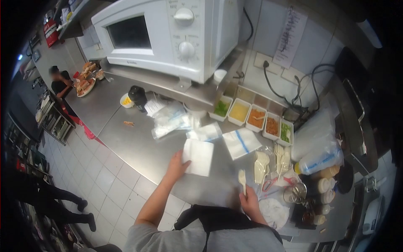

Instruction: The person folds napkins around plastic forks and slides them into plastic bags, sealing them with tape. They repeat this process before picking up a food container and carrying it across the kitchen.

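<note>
One long, shiny steel counter (134, 143) is stretching across the scene, keeping everything within reach. One white, boxy microwave (161, 40) is sitting on a steel shelf (163, 78) at the far side, seemingly saving counter space. Five white, rectangular tubs (255, 127) are standing in a row at far right, probably for easy access. The left hand (179, 166) is gripping one white, squarish piece of folded paper (200, 156) by its left edge; the right hand (250, 202) is holding one cream plastic fork (242, 178) by its handle, apparently keeping the tines untouched.

the paper (198, 157) is white, the fork (242, 179) cream, and the flat packet (242, 143) white with a blue stripe.
</note>
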### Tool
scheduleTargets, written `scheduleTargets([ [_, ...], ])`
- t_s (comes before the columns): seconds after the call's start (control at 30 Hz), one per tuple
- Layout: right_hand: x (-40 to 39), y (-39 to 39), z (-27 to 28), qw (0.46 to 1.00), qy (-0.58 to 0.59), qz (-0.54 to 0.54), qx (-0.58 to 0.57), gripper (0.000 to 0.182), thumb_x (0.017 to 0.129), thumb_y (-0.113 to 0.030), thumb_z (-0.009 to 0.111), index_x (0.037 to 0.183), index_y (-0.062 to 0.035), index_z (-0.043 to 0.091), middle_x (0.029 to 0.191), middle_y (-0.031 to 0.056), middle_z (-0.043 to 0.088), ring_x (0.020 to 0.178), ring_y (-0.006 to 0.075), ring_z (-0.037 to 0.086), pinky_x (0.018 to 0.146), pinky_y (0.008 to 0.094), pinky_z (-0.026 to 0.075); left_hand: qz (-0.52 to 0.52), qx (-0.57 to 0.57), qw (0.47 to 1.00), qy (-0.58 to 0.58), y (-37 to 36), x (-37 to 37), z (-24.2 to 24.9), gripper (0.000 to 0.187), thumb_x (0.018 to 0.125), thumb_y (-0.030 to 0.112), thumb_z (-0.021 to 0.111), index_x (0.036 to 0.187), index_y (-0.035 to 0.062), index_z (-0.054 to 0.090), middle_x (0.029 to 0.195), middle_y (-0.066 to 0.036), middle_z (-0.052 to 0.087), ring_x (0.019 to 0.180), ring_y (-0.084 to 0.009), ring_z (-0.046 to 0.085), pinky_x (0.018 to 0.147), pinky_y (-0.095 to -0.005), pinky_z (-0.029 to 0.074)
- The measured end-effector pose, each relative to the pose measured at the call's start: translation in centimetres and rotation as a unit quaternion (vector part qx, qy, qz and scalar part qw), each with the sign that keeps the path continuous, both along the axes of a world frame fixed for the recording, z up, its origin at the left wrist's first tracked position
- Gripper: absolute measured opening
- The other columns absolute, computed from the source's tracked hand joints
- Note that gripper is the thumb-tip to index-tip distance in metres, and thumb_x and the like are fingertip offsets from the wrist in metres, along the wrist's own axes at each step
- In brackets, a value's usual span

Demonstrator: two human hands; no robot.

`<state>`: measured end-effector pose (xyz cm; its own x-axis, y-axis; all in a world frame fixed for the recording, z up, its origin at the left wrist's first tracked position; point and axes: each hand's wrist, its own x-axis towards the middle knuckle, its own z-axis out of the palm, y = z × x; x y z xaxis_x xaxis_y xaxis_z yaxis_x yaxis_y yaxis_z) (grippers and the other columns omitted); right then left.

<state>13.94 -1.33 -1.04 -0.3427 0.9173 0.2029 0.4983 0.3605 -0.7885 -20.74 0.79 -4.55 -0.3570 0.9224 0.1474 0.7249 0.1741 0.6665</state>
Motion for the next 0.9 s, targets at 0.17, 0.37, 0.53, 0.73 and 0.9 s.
scheduleTargets([
  [0.17,-4.7,3.7,4.6,0.992,0.005,0.120,-0.036,0.027,0.080,-0.003,0.057,0.107,0.0019,0.060,0.090,0.0178,0.056,0.078,0.0333,0.057,0.069,0.0374,0.046,0.001,0.155,0.985,0.080,-1.6,4.9,4.6,0.044,0.075,0.008,0.066,0.116,0.0024,0.051,0.110,-0.021,0.053,0.103,-0.0384,0.052,0.089,-0.0405,0.044],
  [0.37,-13.0,9.7,2.7,0.978,0.033,0.195,-0.069,0.032,0.079,-0.003,0.057,0.110,-0.0005,0.061,0.089,0.0169,0.057,0.080,0.0308,0.059,0.070,0.0349,0.047,-0.356,0.104,0.928,-0.021,-2.2,1.4,4.1,0.035,0.068,0.005,0.071,0.102,0.0045,0.062,0.113,-0.011,0.058,0.100,-0.0304,0.057,0.088,-0.0369,0.047],
  [0.53,-16.1,12.6,-2.8,0.976,-0.035,0.209,-0.039,0.032,0.077,-0.009,0.059,0.109,-0.0050,0.064,0.088,0.0168,0.058,0.081,0.0292,0.059,0.073,0.0348,0.047,-0.407,0.014,0.913,-0.028,-0.1,-1.0,3.7,0.040,0.066,0.007,0.075,0.104,0.0064,0.065,0.112,-0.009,0.062,0.096,-0.0275,0.060,0.085,-0.0350,0.048],
  [0.73,-16.0,12.4,-2.4,0.977,-0.022,0.173,-0.120,0.031,0.077,-0.012,0.060,0.107,-0.0072,0.065,0.088,0.0137,0.059,0.080,0.0273,0.059,0.073,0.0337,0.047,-0.439,-0.144,0.884,-0.071,3.6,-2.3,4.8,0.035,0.066,0.013,0.078,0.099,0.0100,0.070,0.095,-0.009,0.068,0.088,-0.0249,0.063,0.079,-0.0321,0.049],
  [0.9,-16.2,12.0,-2.8,0.981,-0.015,0.148,-0.125,0.030,0.077,-0.012,0.061,0.107,-0.0070,0.065,0.087,0.0127,0.059,0.080,0.0264,0.059,0.073,0.0334,0.047,-0.468,-0.196,0.857,-0.084,4.8,-2.8,5.7,0.034,0.066,0.019,0.079,0.099,0.0128,0.070,0.091,-0.008,0.069,0.082,-0.0216,0.063,0.075,-0.0310,0.049],
])
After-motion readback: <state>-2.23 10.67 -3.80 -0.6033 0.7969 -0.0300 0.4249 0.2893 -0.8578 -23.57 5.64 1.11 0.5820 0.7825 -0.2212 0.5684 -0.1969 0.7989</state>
